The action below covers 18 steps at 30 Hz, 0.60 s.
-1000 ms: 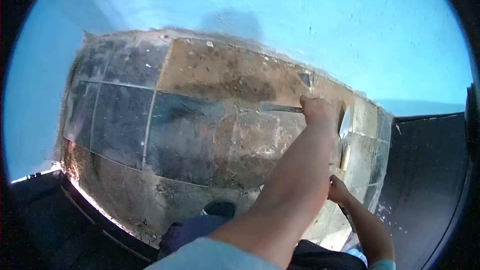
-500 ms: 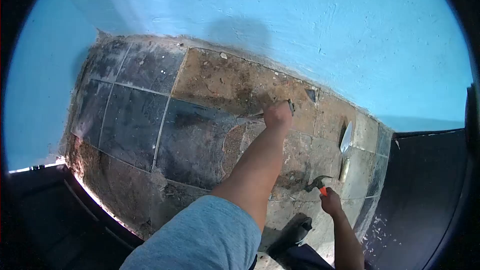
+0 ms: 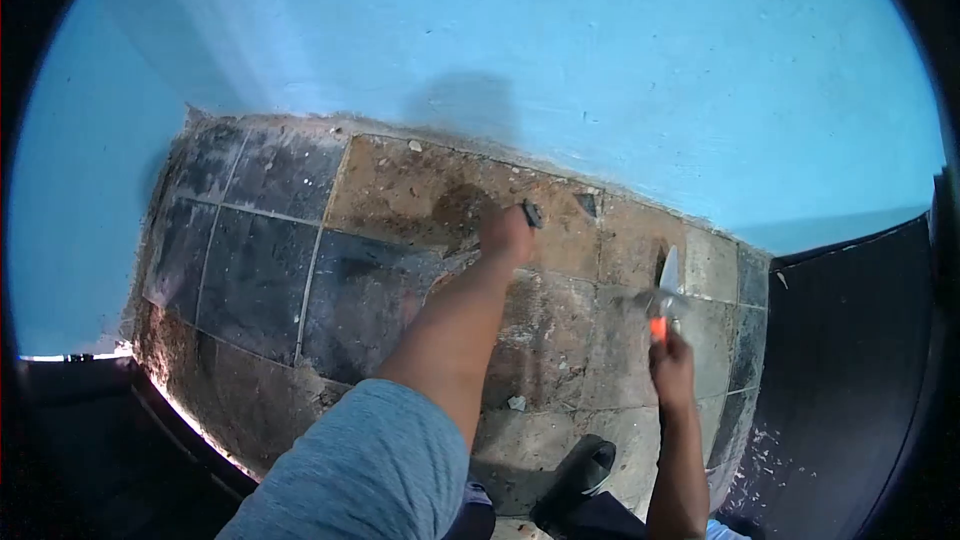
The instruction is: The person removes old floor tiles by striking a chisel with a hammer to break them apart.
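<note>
My left hand (image 3: 507,238) is closed around a chisel (image 3: 531,214), whose dark end sticks out past the fist. Its blade side is hidden behind the hand, low over the bare brown bed (image 3: 390,185) where floor tile is gone. To the right, my right hand (image 3: 671,370) grips a hammer (image 3: 658,328) by its orange handle. The hammer's head is smeared by motion and overlaps the view of a trowel (image 3: 670,268) lying on the floor. A small dark tile shard (image 3: 586,204) lies to the right of the chisel.
Dark floor tiles (image 3: 258,265) with pale joints cover the left side. Blue walls (image 3: 600,60) border the floor behind and at left. A dark panel (image 3: 850,360) stands at right, and my shoe (image 3: 600,462) shows below. Loose chips (image 3: 516,403) lie about.
The hammer has swung up and away from me, toward the trowel in view. My left hand keeps its hold on the chisel near the same spot. The camera view has shifted a little.
</note>
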### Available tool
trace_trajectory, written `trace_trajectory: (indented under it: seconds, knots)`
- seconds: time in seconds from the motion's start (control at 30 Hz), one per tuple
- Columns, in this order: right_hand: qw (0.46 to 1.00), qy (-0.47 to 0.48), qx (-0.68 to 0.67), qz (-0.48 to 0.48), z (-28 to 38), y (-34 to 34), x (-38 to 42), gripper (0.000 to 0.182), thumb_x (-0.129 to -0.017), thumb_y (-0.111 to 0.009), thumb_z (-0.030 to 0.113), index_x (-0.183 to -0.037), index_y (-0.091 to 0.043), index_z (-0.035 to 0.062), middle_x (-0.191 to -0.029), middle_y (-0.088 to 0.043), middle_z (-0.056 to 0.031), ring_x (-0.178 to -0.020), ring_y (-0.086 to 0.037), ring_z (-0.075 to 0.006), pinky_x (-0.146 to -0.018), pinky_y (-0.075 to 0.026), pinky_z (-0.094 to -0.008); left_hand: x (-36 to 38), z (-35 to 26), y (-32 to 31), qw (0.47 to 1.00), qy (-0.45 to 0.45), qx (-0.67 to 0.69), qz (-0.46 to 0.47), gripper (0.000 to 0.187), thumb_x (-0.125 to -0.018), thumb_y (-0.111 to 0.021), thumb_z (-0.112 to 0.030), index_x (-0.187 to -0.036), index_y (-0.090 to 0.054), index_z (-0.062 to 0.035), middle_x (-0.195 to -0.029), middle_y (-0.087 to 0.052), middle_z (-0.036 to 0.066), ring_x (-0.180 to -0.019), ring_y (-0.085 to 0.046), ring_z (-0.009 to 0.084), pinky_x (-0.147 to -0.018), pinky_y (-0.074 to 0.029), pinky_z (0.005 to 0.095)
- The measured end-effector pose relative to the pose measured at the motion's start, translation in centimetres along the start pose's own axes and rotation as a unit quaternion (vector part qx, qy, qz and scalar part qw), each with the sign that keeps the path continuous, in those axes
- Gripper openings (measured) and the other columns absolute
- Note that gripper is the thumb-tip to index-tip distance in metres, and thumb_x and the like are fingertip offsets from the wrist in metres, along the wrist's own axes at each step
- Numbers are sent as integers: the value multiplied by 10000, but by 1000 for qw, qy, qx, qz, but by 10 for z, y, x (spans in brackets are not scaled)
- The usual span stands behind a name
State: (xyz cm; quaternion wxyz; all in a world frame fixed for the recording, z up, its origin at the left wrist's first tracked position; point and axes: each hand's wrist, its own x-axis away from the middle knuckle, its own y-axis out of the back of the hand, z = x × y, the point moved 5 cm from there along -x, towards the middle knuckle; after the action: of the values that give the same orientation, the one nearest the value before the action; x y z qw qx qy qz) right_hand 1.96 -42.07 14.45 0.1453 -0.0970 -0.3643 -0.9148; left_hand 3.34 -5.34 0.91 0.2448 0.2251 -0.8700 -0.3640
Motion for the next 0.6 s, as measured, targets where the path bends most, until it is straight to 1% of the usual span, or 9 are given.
trace_trajectory:
  seconds: [0.1,0.2,0.27,0.3,0.33,0.37,0.43,0.53,0.6]
  knots:
    - [978,90,-142,-122,84,21,-22,312,-1054,-548,238,-1219,-611,-19,-793,-540,35,-627,-424,-31,-542,-333,-225,-16,15,-23,1000,22,6,-16,205,-898,-684,-273,-1010,-738,-110,-1040,-733,166,-1036,-683,369,-879,-549,477]
    - [947,108,-192,-233,151,21,-27,339,-1053,-546,224,-1273,-583,-31,-859,-586,-18,-668,-485,-74,-596,-402,-249,-3,2,-5,999,8,-27,39,210,-915,-660,-277,-1019,-740,-114,-1072,-728,171,-1039,-684,375,-880,-554,478]
    - [926,182,-88,-318,125,-2,-68,370,-1054,-538,220,-1308,-559,-48,-919,-630,-79,-771,-566,-141,-705,-476,-305,-2,-1,-5,996,0,-46,70,213,-920,-650,-283,-1013,-741,-115,-1084,-724,177,-1036,-684,383,-874,-556,484]
    - [935,169,-92,-298,125,-28,-76,396,-1045,-525,190,-1348,-530,-64,-1008,-673,-165,-900,-645,-259,-830,-510,-396,-2,0,-4,995,-1,-56,83,215,-922,-645,-286,-1010,-742,-116,-1090,-721,181,-1035,-684,386,-872,-557,487]
    - [906,243,40,-345,114,-59,-90,409,-1020,-543,177,-1359,-535,-52,-1122,-686,-222,-1008,-673,-352,-906,-503,-446,-2,2,-1,997,2,-43,71,218,-923,-643,-290,-995,-744,-111,-1083,-723,182,-1030,-686,387,-869,-557,490]
    - [945,199,26,-259,125,-89,-81,414,-1007,-551,210,-1324,-567,-55,-1137,-690,-257,-1065,-662,-394,-951,-490,-433,-2,4,-1,998,6,-29,59,222,-923,-640,-293,-981,-747,-106,-1075,-724,184,-1024,-688,388,-867,-558,493]
    - [973,131,187,-29,128,-136,-93,410,-997,-574,252,-1276,-614,-46,-1095,-698,-263,-1052,-674,-385,-926,-505,-421,-3,6,-1,998,18,-17,54,235,-925,-637,-299,-963,-749,-95,-1060,-724,189,-1017,-690,388,-864,-557,499]
    - [998,43,34,-21,108,-132,-111,404,-991,-588,277,-1236,-641,-40,-1078,-703,-278,-1083,-672,-396,-934,-502,-419,-15,9,6,998,22,-33,56,261,-929,-635,-310,-970,-743,-76,-1047,-722,199,-1013,-691,384,-866,-555,506]
    - [981,162,64,-84,116,-98,-115,398,-1000,-572,268,-1246,-633,-38,-1028,-711,-268,-1000,-695,-379,-875,-518,-444,-11,10,2,997,-5,-49,51,287,-929,-639,-323,-999,-735,-62,-1052,-719,204,-1015,-690,380,-872,-553,509]
